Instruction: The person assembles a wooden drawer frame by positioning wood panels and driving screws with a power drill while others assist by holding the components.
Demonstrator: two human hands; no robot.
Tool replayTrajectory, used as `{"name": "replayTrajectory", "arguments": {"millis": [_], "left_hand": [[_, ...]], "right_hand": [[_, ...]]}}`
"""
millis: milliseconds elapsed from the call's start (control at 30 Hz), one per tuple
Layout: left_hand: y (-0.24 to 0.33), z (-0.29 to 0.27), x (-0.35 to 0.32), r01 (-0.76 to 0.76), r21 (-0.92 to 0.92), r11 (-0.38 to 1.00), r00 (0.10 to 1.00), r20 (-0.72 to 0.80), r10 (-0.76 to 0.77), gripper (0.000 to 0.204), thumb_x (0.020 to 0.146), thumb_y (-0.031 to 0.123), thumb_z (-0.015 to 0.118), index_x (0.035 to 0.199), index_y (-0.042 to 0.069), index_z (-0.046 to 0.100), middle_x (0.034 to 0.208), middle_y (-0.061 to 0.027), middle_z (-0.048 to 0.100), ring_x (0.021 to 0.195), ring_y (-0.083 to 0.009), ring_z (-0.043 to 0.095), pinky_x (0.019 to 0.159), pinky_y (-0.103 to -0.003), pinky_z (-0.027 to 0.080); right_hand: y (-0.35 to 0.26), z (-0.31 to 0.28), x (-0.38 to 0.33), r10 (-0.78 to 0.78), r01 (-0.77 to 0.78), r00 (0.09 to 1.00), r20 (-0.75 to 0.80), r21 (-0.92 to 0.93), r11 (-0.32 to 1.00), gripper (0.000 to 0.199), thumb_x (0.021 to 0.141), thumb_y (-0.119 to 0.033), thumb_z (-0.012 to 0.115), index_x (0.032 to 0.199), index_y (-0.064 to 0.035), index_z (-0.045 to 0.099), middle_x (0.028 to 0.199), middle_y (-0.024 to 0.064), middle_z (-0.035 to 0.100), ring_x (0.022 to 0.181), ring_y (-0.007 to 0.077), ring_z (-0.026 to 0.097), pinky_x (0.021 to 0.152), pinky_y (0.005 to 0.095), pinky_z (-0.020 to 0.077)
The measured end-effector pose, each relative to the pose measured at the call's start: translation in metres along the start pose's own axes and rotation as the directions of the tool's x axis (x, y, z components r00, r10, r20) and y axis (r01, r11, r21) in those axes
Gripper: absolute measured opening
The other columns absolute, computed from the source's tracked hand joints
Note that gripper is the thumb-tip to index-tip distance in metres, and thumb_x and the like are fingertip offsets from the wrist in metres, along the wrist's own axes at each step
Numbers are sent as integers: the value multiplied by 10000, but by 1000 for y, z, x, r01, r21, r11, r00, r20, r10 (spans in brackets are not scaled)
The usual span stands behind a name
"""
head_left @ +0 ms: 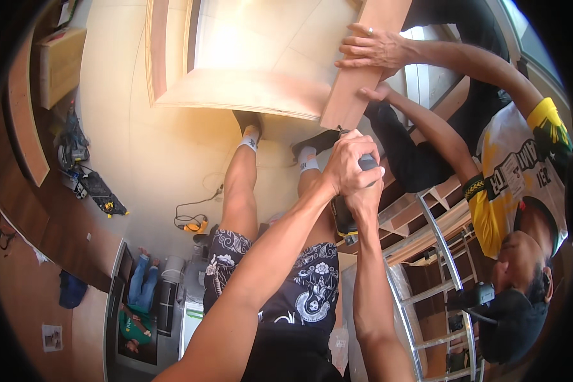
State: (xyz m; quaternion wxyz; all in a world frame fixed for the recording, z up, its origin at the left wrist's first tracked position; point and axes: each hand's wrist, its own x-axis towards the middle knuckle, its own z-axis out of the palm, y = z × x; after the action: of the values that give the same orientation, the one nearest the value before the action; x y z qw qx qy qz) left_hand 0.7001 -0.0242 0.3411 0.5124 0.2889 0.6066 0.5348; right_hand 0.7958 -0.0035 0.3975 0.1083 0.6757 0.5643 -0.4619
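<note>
The drill sits inside both of the person's hands, its nose pointing forward, away from the body, and slightly left. The left hand is closed over the top of the drill, fingers curled, and is the nearer of the two to the wood. The right hand is just behind and below it, apparently wrapped around the grip; its fingers are mostly hidden, so I cannot tell how they lie on the trigger.

Directly ahead of the left hand is the near end of the board. The board's long axis runs forward from there and leans to the right, so the relation that counts is how the nose lines up with that end. The tip is at the board's near edge; whether it touches, I cannot tell.

Farther along the board, a co-worker's upper hand lies flat across it, and the same co-worker's lower hand holds its right edge, closer to the drill. Ahead and left of the left hand, a pale panel meets the board near that end. Back and left, an orange plug lies on the floor; back and right stands a ladder.
</note>
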Motion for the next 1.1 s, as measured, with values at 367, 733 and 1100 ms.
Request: {"name": "replayTrajectory", "arguments": {"millis": [367,733,1100], "left_hand": [[-6,7,-11,-17,15,1000,999,-39,18,201,722,256,710,760,61,679,817,-87,692,865,-296,602,846,-398,497],[-101,-121,52,-210,829,518,698,498,-515,842,717,431,818,1475,167,565,1615,-147,393,1526,-360,284,1249,-590,203],[-199,-81,114,25,672,740,266,709,-653,733,777,274,796,1460,133,571,1575,-167,414,1499,-392,299,1217,-502,321]], "right_hand": [[14,-7,3,-6,9,999,36,-79,997,489,840,-302,770,1259,-81,650,1077,236,744,1091,385,718,886,447,553],[60,-52,-86,-122,125,988,-90,32,992,799,739,37,660,1497,-159,499,1122,168,729,1002,307,744,896,354,550],[204,-33,-194,305,-308,950,-70,-30,951,805,734,40,641,1510,-96,472,1023,102,718,909,237,688,870,354,536]]}}
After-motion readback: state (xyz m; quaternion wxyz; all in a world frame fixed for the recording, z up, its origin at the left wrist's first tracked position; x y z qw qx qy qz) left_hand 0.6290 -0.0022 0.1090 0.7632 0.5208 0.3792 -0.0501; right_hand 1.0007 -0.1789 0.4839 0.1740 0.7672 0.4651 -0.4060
